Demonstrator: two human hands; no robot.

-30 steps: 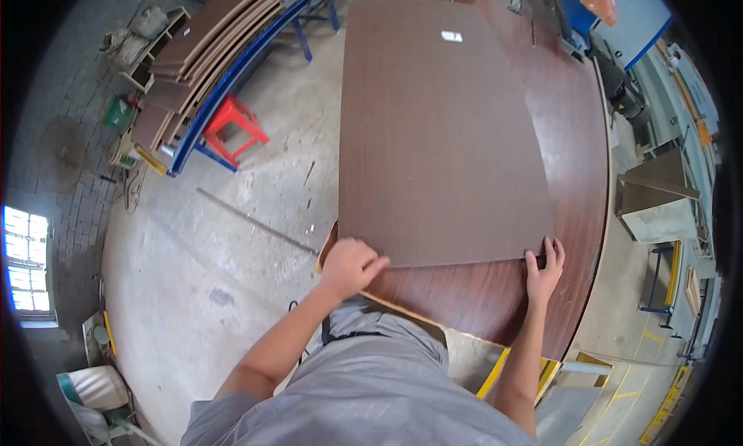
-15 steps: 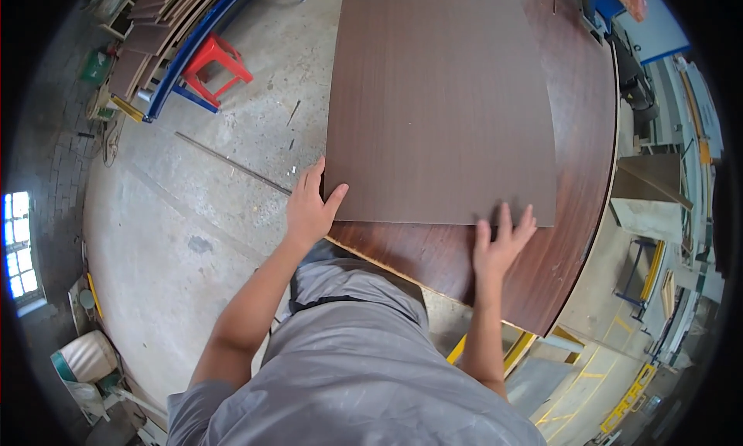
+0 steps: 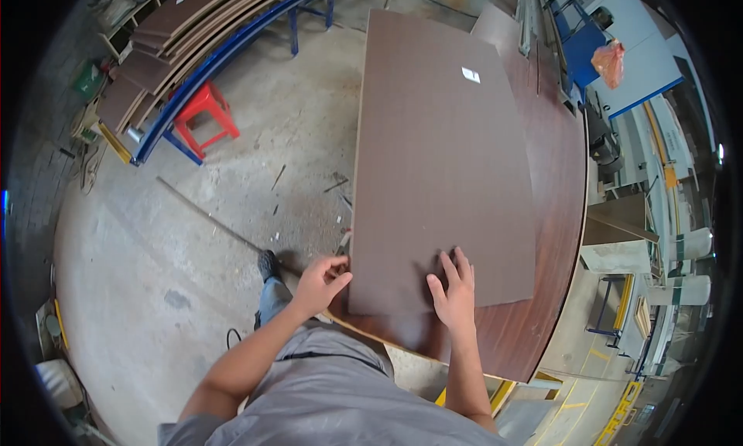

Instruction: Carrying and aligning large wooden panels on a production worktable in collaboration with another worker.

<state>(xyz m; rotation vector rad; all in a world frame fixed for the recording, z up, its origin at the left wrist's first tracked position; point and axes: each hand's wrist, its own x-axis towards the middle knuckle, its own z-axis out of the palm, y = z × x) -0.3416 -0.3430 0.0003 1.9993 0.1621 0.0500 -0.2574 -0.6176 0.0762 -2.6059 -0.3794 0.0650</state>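
A large dark brown rectangular board (image 3: 441, 159) with a small white label (image 3: 470, 75) lies on a reddish-brown wooden tabletop (image 3: 507, 330). My left hand (image 3: 316, 285) is at the board's left edge, close to its near corner. Its fingers are bent and the thumb stands apart, its tip at the edge; nothing shows in its grasp. Farther right, my right hand (image 3: 455, 291) rests with spread fingers on top of the board by its near edge. A small red and grey object (image 3: 344, 241), too small to name, shows beyond my left hand.
Brown boards (image 3: 174, 20) lie stacked on a blue frame (image 3: 224, 55) at the far left, with a red stool (image 3: 205, 117) beside it. A long thin strip (image 3: 205, 211) lies on the concrete floor. An orange plastic bag (image 3: 609, 63) hangs at the far right.
The board sits lower in view and its far end now shows. My right hand has come onto the board's top from its near edge; my left hand's fingers are more bent.
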